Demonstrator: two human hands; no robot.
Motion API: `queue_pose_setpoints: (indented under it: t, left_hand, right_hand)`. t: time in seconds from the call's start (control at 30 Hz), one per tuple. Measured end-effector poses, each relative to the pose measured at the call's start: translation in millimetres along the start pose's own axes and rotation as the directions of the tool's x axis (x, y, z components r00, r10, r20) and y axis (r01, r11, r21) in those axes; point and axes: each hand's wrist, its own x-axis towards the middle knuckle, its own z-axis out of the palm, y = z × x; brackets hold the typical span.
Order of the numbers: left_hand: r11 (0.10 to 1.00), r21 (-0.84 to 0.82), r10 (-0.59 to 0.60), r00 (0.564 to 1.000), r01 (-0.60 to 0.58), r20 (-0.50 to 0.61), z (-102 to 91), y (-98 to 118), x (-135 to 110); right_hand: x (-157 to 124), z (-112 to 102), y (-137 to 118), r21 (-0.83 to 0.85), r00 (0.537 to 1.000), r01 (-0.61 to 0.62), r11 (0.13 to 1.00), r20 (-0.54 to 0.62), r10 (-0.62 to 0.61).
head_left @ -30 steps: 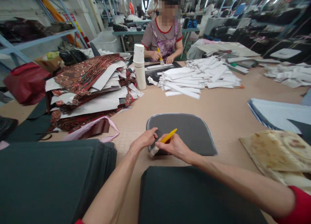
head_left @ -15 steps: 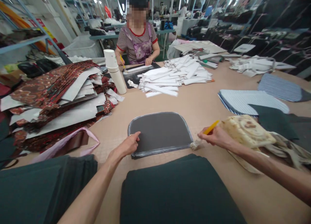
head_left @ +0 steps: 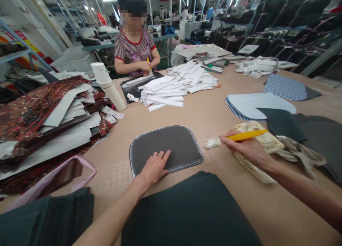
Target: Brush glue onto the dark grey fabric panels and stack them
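Moved inward, my left hand (head_left: pixel 153 167) lies open atop the flat, grey, round-cornered panel (head_left: pixel 165 141); beyond its right side, my right hand (head_left: pixel 244 149) grips the yellow-handled, white-bristled brush (head_left: pixel 248 135). I'd press steadily, clear of its edges.

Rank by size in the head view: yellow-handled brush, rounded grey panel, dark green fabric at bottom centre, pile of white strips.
1. Dark green fabric, cut off by the frame
2. Rounded grey panel and pile of white strips: too alike to rank
3. Yellow-handled brush
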Motion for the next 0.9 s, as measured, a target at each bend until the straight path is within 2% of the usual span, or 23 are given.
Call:
queue_pose_setpoints:
  t: [0.13,0.3,0.47,0.6,0.67,0.77,0.83,0.9]
  left_hand:
    - [0.995,0.093,0.032,0.999,-0.033,0.009,1.1,10.4,0.3]
    - [0.988,0.149,0.025,1.0,-0.027,0.016,0.4,27.4,0.6]
    - [0.995,0.097,-0.013,1.0,0.013,0.001,-0.2,30.9,-1.1]
    - [0.997,-0.005,-0.071,0.995,0.071,-0.065,-6.9,19.0,-1.1]
    - [0.995,-0.062,-0.083,0.992,0.077,-0.1,-20.3,6.5,-1.4]
    - [0.986,-0.153,-0.105,0.972,0.073,-0.212,-57.5,-14.2,-7.2]
    - [0.969,-0.244,-0.119,0.923,0.029,-0.365,-91.2,-22.1,-18.9]
    - [0.967,-0.254,-0.094,0.878,-0.032,-0.469,-126.8,-20.8,-39.0]
  right_hand:
    - [3.6,-0.8,6.3,0.005,0.997,-0.057,0.998,-0.049,0.058]
    - [6.3,1.5,1.6,-0.036,0.998,-0.04,0.999,-0.045,0.038]
    - [4.2,1.1,-2.4,-0.03,0.998,-0.03,0.999,-0.051,0.029]
    - [0.9,-1.8,-1.2,0.141,0.998,-0.019,0.99,0.058,0.01]
    - [2.4,-1.3,0.6,0.198,0.994,0.014,0.98,0.103,-0.035]
    - [10.4,2.8,-0.8,0.133,0.983,0.168,0.977,0.05,-0.176]
    - [17.4,6.1,-9.2,-0.002,0.955,0.297,0.955,-0.002,-0.297]
    - [22.6,7.6,-24.2,-0.109,0.918,0.39,0.915,-0.034,-0.395]
